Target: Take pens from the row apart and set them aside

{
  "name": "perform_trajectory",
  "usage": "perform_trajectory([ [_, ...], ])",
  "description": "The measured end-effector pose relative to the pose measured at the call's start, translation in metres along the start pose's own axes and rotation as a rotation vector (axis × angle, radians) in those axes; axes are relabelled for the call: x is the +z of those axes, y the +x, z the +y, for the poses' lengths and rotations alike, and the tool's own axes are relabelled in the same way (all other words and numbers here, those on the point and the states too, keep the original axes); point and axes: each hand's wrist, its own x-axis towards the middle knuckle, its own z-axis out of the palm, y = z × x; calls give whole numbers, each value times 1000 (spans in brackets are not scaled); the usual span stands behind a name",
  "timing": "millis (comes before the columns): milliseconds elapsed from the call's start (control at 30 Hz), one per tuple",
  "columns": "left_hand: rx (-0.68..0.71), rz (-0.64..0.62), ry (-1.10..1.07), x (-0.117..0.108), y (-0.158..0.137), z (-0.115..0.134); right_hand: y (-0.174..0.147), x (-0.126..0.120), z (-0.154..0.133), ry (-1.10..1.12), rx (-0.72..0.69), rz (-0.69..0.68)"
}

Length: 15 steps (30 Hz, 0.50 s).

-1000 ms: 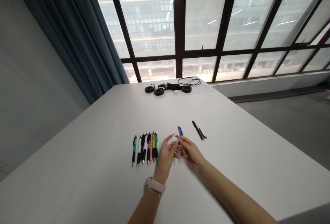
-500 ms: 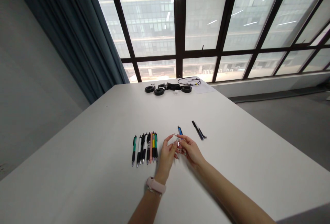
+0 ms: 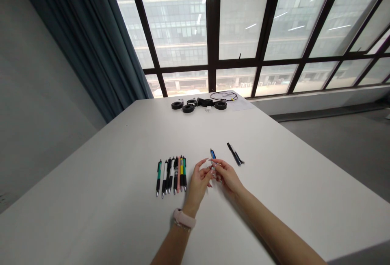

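On the white table (image 3: 128,147), a row of pens (image 3: 178,175) is lying at left, just beside the left hand (image 3: 198,183). That hand is holding its fingers half-curled, near the right hand's (image 3: 228,178); its grip cannot be determined. A blue pen (image 3: 213,154) is showing its far end beyond the fingertips. The right hand is bending its fingers likewise, contents unclear. Farther right, dark slim items (image 3: 234,153) are lying apart.

Left hand (image 3: 198,183): thumb tip shifted slightly rightward since moment ago, now closer to fingers of right hand (image 3: 228,176).
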Motion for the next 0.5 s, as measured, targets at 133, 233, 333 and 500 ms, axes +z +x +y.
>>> perform_trajectory([
  [133, 8, 11, 0, 0, 0, 0, -2, 3, 0, 71, 33, -4],
  [233, 7, -6, -3, 0, 0, 1, -5, 5, -3, 79, 65, -14],
  [333, -32, -47, -12, -1, 0, 3, -6, 5, -6, 47, 89, -17],
  [500, -64, -94, 29, -4, -1, 6, -5, 0, -9, -28, 99, -29],
])
